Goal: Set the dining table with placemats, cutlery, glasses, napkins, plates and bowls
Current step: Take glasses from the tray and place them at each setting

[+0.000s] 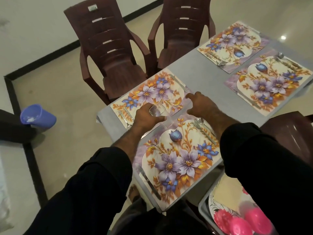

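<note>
Left hand grips a clear drinking glass at frame centre, setting it between 2 floral placemats; right hand grip wide, steadying nothing.

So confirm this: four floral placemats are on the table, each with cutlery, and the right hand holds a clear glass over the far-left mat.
One detail is wrong: the head view shows the left hand, not the right, holding the glass. The right hand is beside it, fingers spread, holding nothing clearly visible. Four floral placemats with cutlery are on the table.
</note>
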